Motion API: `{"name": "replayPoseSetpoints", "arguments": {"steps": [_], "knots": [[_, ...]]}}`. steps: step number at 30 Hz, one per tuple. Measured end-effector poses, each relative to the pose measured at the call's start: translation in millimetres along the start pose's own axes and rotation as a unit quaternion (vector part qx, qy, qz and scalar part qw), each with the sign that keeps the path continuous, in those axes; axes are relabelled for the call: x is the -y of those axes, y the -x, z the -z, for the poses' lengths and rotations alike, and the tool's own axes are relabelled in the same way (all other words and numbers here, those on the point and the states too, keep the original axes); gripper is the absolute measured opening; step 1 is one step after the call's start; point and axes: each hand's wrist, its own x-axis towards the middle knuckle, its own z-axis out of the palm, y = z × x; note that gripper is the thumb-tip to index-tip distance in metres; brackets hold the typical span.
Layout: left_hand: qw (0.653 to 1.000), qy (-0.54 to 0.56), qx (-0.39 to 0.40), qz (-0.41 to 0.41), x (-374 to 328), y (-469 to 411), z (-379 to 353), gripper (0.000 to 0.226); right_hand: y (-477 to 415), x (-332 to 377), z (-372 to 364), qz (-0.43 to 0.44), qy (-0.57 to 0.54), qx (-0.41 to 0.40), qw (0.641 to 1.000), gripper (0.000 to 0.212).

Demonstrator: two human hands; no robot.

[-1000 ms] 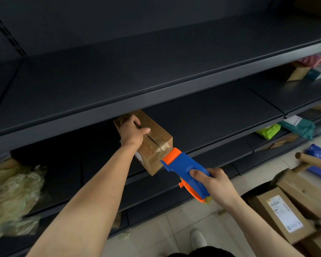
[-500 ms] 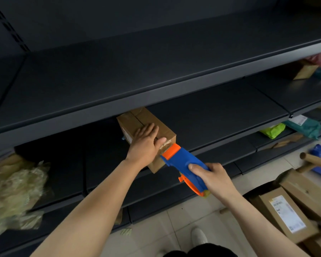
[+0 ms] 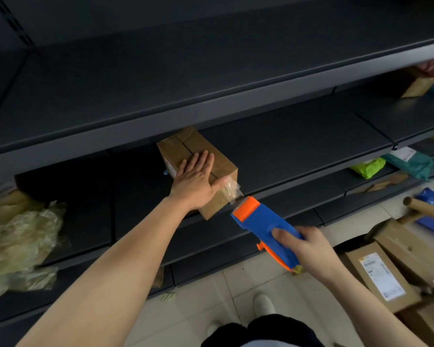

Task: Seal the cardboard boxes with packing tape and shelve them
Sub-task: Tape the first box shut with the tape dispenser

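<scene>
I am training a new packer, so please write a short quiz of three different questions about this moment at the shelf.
1. True or false: the left hand lies flat and open on the cardboard box.
2. What does the right hand hold? A) scissors B) blue and orange tape dispenser C) marker
3. Fill in: clear tape stretches from the box's near corner to the dispenser's ______ end.

Key:
1. True
2. B
3. orange
</scene>
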Motion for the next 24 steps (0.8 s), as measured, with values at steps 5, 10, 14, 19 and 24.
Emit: {"name": "replayPoseSetpoints", "arguments": {"steps": [5,10,14,19,24], "knots": [[0.998,-0.02,-0.051,0.02,-7.0,-1.4,-3.0,0.085,-33.2,30.2,-34.6,-0.039,0.066,-0.025,0.997,0.045],[0.994,-0.068,-0.075,0.036,-15.8,-5.6,-13.2,0.091,-42.0,56.3,-51.5,-0.041,0.156,-0.052,0.986,0.041],[0.992,-0.065,-0.1,0.048,-17.9,-8.5,-17.6,0.089,-33.1,62.0,-69.2,0.04,0.325,-0.101,0.94,0.043],[0.991,-0.064,-0.108,0.055,-18.3,-9.2,-20.2,0.089,-43.0,64.7,-69.7,0.011,0.327,-0.068,0.942,0.035],[0.989,-0.065,-0.119,0.052,-16.5,-9.0,-20.6,0.09,-43.1,40.2,-46.0,-0.065,0.223,-0.092,0.968,0.045]]}}
